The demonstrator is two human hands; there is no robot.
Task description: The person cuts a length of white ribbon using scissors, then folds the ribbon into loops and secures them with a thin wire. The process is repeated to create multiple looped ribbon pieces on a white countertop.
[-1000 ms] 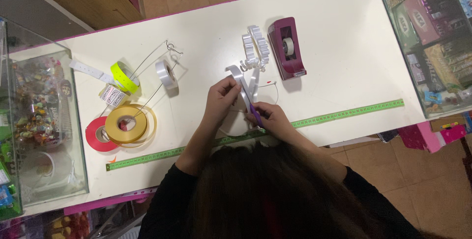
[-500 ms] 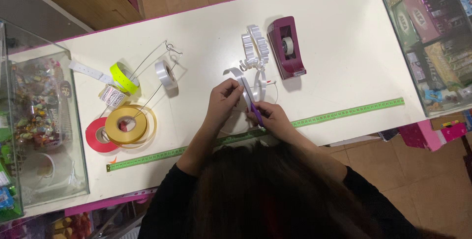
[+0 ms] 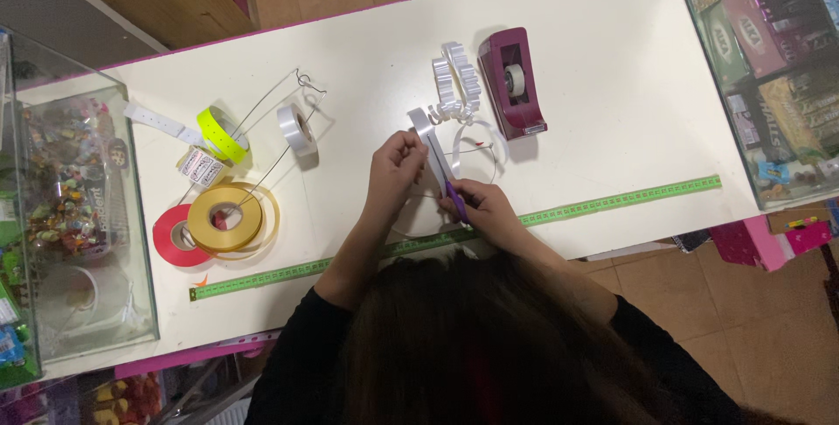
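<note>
Right now the left hand (image 3: pixel 395 165) pinches a strip of white ribbon (image 3: pixel 428 141) between its fingertips, holding it taut just above the white table (image 3: pixel 612 128). Close beside it, the right hand (image 3: pixel 486 209) is curled tight around purple-handled scissors (image 3: pixel 455 202), touching the ribbon. A finished white bow (image 3: pixel 456 84) lies next to the maroon tape dispenser (image 3: pixel 514 82).
</note>
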